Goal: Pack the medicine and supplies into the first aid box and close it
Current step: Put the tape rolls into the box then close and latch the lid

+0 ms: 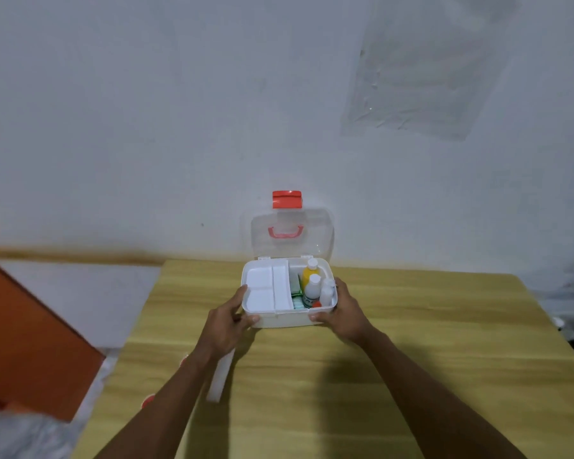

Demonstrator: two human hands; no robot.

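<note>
The white first aid box stands on the wooden table near the wall. Its clear lid is raised upright, with a red latch on top and a red handle. A white divided tray fills the left part of the box. In the right part stand a yellow bottle, a white bottle and a smaller pale bottle, beside green packets. My left hand grips the box's front left corner. My right hand grips its front right corner.
A long white flat object lies on the table under my left forearm. An orange-brown panel stands at the left beyond the table edge. The wall rises just behind the box.
</note>
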